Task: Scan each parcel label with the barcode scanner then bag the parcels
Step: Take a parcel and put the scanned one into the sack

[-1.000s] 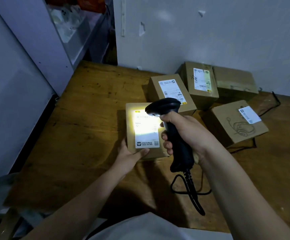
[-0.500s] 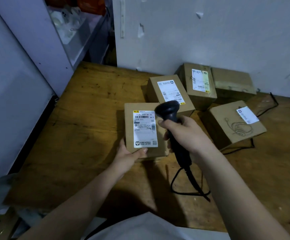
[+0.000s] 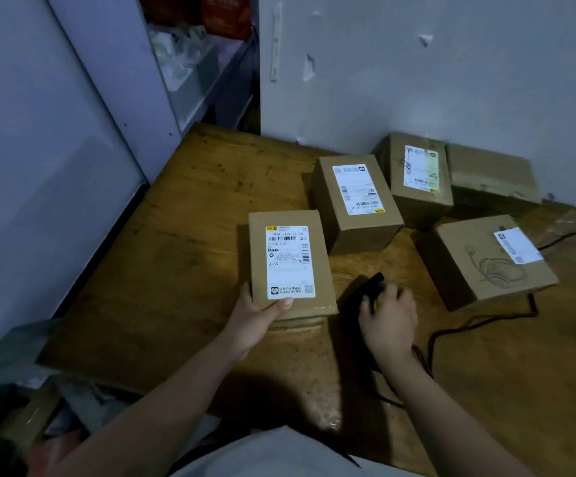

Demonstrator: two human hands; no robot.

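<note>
My left hand (image 3: 257, 316) grips the near edge of a brown cardboard parcel (image 3: 288, 235), thumb on its white label, which faces up. Just to the right, my right hand (image 3: 388, 320) is curled round the black barcode scanner (image 3: 362, 296), which lies low on the wooden table (image 3: 176, 270); its light is off and it is partly blurred. Its black cable (image 3: 479, 321) runs off to the right. Three labelled parcels stand behind: one in the middle (image 3: 355, 201), one at the back (image 3: 417, 173) and one at the right (image 3: 486, 259).
A plain brown box (image 3: 489, 177) sits against the white wall at the back right. A grey cabinet side (image 3: 56, 166) and shelving flank the table's left edge. Grey plastic bags (image 3: 14, 373) lie at the near left, below the table.
The scanner's light has gone out. My right hand has lowered the scanner from above the parcel down to the table on the parcel's right. My left hand keeps its grip.
</note>
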